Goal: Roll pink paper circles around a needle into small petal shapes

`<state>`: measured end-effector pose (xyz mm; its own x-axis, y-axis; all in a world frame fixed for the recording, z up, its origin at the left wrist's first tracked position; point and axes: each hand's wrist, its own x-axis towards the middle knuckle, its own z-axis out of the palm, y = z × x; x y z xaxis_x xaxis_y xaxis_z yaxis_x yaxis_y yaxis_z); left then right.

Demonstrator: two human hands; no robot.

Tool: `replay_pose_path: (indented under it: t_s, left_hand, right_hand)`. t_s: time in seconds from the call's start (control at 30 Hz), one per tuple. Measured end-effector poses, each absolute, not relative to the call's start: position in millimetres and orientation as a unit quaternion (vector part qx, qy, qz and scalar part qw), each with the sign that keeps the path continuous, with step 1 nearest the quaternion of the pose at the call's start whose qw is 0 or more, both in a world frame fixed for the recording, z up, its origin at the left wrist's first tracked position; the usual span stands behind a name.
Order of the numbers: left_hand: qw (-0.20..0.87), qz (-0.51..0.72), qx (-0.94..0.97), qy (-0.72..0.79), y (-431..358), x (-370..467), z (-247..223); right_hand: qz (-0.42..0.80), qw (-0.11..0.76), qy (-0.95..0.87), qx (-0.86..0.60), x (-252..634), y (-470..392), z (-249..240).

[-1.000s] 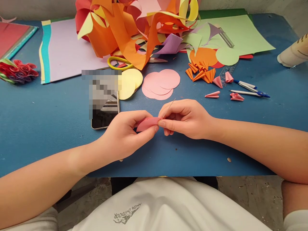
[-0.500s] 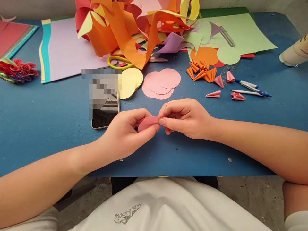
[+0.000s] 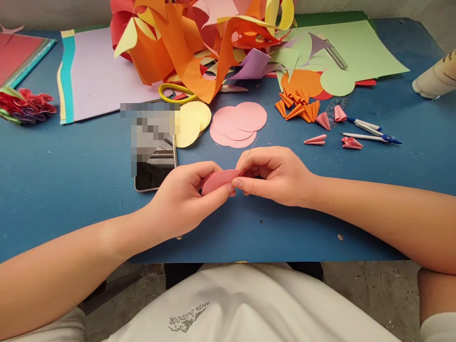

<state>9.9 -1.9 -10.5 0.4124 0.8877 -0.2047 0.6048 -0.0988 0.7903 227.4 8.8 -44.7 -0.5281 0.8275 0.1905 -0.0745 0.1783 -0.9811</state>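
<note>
Between my hands, above the near part of the blue table, is a pink paper circle [image 3: 220, 180] that looks curved or folded. My left hand [image 3: 190, 197] is closed around its left side, thumb along the near edge. At the paper's right end, my right hand [image 3: 274, 175] pinches the edge between thumb and fingers. A thin, pale strand [image 3: 252, 151] rises from that spot, and I cannot make out whether it is a needle, wire or thread. Just beyond lie flat pink paper circles [image 3: 238, 124] and yellow paper circles [image 3: 190, 124].
A phone [image 3: 151, 178] lies left of the circles. Scissors with a yellow handle [image 3: 173, 99] rest under orange paper scraps [image 3: 199, 71]. Orange paper cones [image 3: 297, 107], pink cones [image 3: 323, 120] and pens [image 3: 366, 137] are at right. A bottle [image 3: 436, 76] stands far right, a rolled-paper bunch [image 3: 26, 105] far left.
The pink paper has tilted slightly and its face shows a little more. My right thumb has shifted slightly left along its end. Otherwise the scene is nearly the same.
</note>
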Motion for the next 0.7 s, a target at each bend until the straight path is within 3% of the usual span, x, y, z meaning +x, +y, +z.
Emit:
replay_pose_path:
  t_s: [0.7]
  left_hand:
    - [0.48, 0.162, 0.704, 0.498, -2.2, 7.9, -10.8]
  right_hand:
    - [0.518, 0.404, -0.707, -0.262, 226.9, 9.6, -46.3]
